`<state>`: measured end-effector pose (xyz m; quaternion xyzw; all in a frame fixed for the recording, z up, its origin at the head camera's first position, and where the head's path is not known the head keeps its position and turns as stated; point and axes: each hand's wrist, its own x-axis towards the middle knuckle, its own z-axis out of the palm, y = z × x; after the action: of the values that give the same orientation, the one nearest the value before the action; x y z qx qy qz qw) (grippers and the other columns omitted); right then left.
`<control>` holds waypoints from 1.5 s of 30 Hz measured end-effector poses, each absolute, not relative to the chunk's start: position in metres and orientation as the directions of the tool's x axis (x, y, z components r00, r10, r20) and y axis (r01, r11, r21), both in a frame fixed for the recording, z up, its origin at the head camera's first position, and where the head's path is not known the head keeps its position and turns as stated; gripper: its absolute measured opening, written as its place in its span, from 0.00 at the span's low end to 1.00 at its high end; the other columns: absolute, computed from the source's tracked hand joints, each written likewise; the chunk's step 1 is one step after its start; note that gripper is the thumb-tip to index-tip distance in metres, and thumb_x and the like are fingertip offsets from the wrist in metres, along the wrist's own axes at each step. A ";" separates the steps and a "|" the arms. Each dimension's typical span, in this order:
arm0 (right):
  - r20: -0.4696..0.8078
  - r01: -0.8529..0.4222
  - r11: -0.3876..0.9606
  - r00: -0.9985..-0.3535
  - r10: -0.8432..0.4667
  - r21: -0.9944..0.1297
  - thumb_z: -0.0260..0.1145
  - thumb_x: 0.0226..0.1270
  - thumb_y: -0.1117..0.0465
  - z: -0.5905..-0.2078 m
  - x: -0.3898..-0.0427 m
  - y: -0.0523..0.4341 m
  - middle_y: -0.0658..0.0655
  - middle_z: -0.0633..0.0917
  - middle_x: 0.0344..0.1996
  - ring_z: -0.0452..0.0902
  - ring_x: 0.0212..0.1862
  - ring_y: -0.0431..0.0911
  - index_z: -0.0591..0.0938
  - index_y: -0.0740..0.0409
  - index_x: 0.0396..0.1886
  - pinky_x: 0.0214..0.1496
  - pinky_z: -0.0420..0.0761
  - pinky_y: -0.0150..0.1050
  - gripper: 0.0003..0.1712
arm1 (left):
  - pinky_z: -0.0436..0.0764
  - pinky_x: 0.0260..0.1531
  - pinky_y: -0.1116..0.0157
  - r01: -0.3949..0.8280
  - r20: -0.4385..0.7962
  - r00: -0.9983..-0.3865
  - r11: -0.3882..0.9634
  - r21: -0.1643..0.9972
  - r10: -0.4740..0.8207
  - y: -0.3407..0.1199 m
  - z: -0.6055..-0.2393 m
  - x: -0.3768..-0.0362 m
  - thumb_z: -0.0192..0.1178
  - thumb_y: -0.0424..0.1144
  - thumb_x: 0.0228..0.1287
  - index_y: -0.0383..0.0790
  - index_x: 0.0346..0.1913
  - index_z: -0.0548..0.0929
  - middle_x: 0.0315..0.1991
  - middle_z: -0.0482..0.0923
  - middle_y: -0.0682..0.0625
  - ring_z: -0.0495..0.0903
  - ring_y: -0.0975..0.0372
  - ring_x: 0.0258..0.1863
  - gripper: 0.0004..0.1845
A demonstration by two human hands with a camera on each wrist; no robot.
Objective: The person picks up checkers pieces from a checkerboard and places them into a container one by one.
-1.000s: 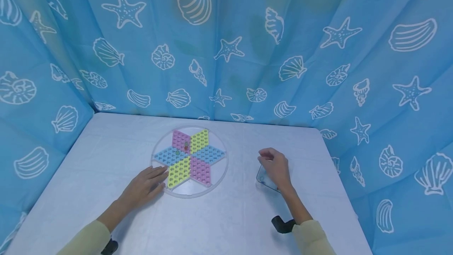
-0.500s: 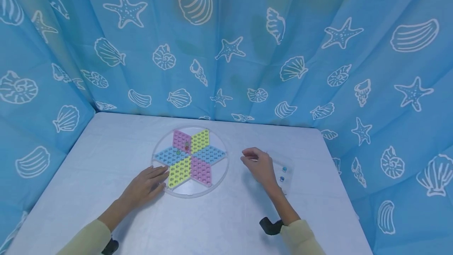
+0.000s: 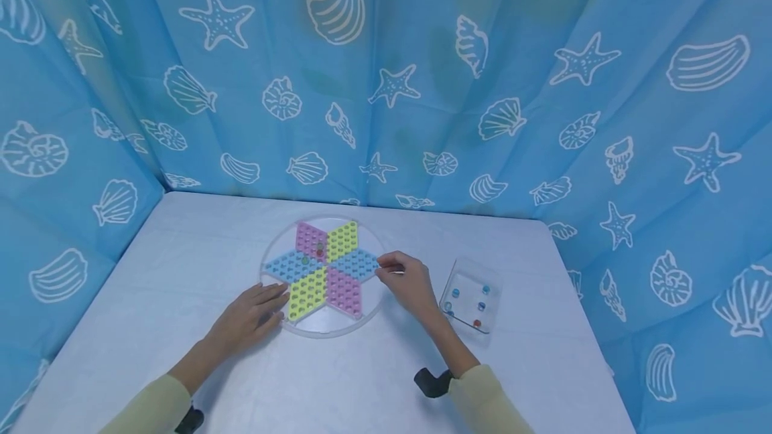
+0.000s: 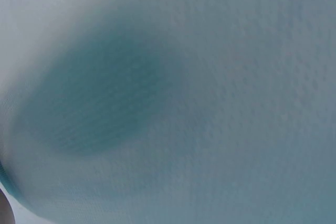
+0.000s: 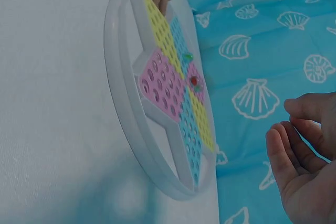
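A round Chinese checkers board (image 3: 322, 334) with a pink, yellow and blue star lies on the table. On it sit a red marble (image 3: 320, 253) and two green ones. My left hand (image 3: 250, 317) rests with fingers extended on the board's left rim. My right hand (image 3: 411, 284) hovers at the board's right edge, beside the blue point, thumb and fingertips drawn together. In the right wrist view that hand (image 5: 310, 156) shows curled fingers close to the thumb; whether anything lies between the tips is hidden.
Right of the board stands a clear plastic box (image 3: 464, 264) holding several blue marbles and a red marble (image 3: 477, 323). A blue shell-patterned curtain (image 3: 386, 119) encloses the white table (image 3: 386, 380). The left wrist view is filled by blurred, bluish fabric-like texture.
My right hand has moved left from over the clear box to the board's right edge, uncovering the marbles in the box. My left hand has stayed on the rim.
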<state>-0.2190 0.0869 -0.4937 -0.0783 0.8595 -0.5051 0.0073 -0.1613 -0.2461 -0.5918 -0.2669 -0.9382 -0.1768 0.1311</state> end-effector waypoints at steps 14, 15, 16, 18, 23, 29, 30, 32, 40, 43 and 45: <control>0.094 -0.201 0.495 -0.968 -0.232 -0.845 0.69 0.65 0.65 -0.505 -0.229 0.046 0.53 0.87 0.39 0.83 0.44 0.43 0.86 0.60 0.45 0.48 0.84 0.32 0.10 | 0.63 0.70 0.48 0.529 0.313 -0.839 0.805 0.271 0.446 -0.247 -0.594 -0.162 0.63 0.44 0.67 0.36 0.60 0.82 0.65 0.75 0.44 0.73 0.50 0.64 0.22; 0.092 -0.202 0.496 -0.967 -0.237 -0.844 0.69 0.65 0.65 -0.506 -0.230 0.044 0.53 0.87 0.39 0.83 0.44 0.43 0.86 0.60 0.46 0.49 0.84 0.32 0.10 | 0.63 0.70 0.48 0.526 0.309 -0.840 0.806 0.271 0.445 -0.247 -0.594 -0.162 0.63 0.44 0.68 0.36 0.60 0.82 0.65 0.75 0.44 0.73 0.50 0.65 0.22; 0.090 -0.204 0.495 -0.966 -0.243 -0.845 0.69 0.66 0.64 -0.507 -0.230 0.042 0.54 0.87 0.40 0.83 0.45 0.44 0.86 0.60 0.46 0.49 0.84 0.33 0.10 | 0.63 0.70 0.48 0.525 0.307 -0.842 0.807 0.271 0.444 -0.247 -0.595 -0.162 0.63 0.44 0.68 0.37 0.60 0.82 0.65 0.75 0.44 0.73 0.50 0.65 0.22; 0.086 -0.208 0.490 -0.962 -0.260 -0.847 0.69 0.66 0.64 -0.509 -0.232 0.039 0.56 0.87 0.41 0.83 0.46 0.44 0.85 0.61 0.47 0.51 0.83 0.33 0.11 | 0.63 0.70 0.48 0.526 0.308 -0.841 0.806 0.272 0.445 -0.247 -0.594 -0.162 0.63 0.44 0.68 0.36 0.60 0.82 0.65 0.75 0.44 0.73 0.50 0.65 0.22; 0.078 -0.219 0.486 -0.953 -0.293 -0.846 0.68 0.66 0.65 -0.518 -0.240 0.033 0.60 0.87 0.44 0.83 0.46 0.45 0.84 0.64 0.48 0.52 0.83 0.34 0.13 | 0.63 0.70 0.48 0.515 0.310 -0.847 0.810 0.280 0.432 -0.246 -0.593 -0.161 0.63 0.44 0.67 0.36 0.61 0.81 0.65 0.75 0.44 0.73 0.50 0.65 0.22; 0.067 -0.206 0.503 -0.957 -0.281 -0.840 0.68 0.67 0.63 -0.527 -0.246 0.024 0.53 0.87 0.41 0.83 0.45 0.42 0.85 0.61 0.47 0.51 0.83 0.33 0.11 | 0.63 0.70 0.49 0.501 0.303 -0.856 0.817 0.284 0.419 -0.245 -0.595 -0.160 0.63 0.44 0.68 0.37 0.61 0.81 0.66 0.75 0.45 0.72 0.50 0.65 0.23; 0.066 -0.204 0.509 -0.959 -0.276 -0.836 0.68 0.67 0.63 -0.528 -0.247 0.022 0.52 0.87 0.40 0.83 0.45 0.42 0.85 0.60 0.47 0.50 0.83 0.33 0.11 | 0.63 0.70 0.49 0.503 0.308 -0.854 0.816 0.285 0.419 -0.246 -0.595 -0.160 0.63 0.44 0.67 0.37 0.61 0.81 0.66 0.75 0.45 0.72 0.50 0.65 0.23; 0.072 -0.207 0.517 -0.960 -0.269 -0.831 0.68 0.67 0.62 -0.531 -0.248 0.019 0.50 0.87 0.40 0.82 0.45 0.41 0.86 0.59 0.47 0.50 0.83 0.32 0.11 | 0.63 0.70 0.49 0.507 0.316 -0.851 0.813 0.285 0.420 -0.246 -0.595 -0.161 0.63 0.44 0.67 0.37 0.61 0.82 0.65 0.75 0.45 0.73 0.50 0.65 0.22; 0.096 -0.217 0.511 -0.963 -0.252 -0.832 0.68 0.66 0.63 -0.539 -0.257 0.007 0.53 0.88 0.41 0.84 0.44 0.43 0.86 0.61 0.48 0.50 0.83 0.33 0.12 | 0.63 0.70 0.49 0.510 0.322 -0.848 0.815 0.275 0.421 -0.245 -0.593 -0.161 0.63 0.44 0.67 0.37 0.60 0.82 0.65 0.75 0.45 0.73 0.50 0.65 0.22; 0.096 -0.218 0.493 -0.961 -0.261 -0.842 0.69 0.67 0.62 -0.544 -0.260 0.001 0.54 0.88 0.42 0.84 0.44 0.43 0.86 0.61 0.48 0.50 0.83 0.33 0.12 | 0.64 0.70 0.49 0.510 0.323 -0.848 0.815 0.276 0.421 -0.245 -0.593 -0.161 0.64 0.44 0.67 0.37 0.60 0.82 0.65 0.76 0.45 0.73 0.50 0.65 0.22; 0.093 -0.209 0.487 -0.963 -0.252 -0.848 0.69 0.67 0.62 -0.547 -0.261 -0.002 0.54 0.88 0.42 0.84 0.44 0.43 0.86 0.60 0.48 0.49 0.83 0.32 0.12 | 0.64 0.69 0.48 0.515 0.328 -0.844 0.813 0.271 0.425 -0.245 -0.593 -0.161 0.64 0.43 0.67 0.37 0.60 0.82 0.65 0.76 0.45 0.73 0.50 0.64 0.22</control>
<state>-0.2613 -0.0018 -0.5468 -0.1337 0.8618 -0.4887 0.0221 -0.1609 -0.2446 -0.5931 -0.2489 -0.9437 -0.1770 0.1272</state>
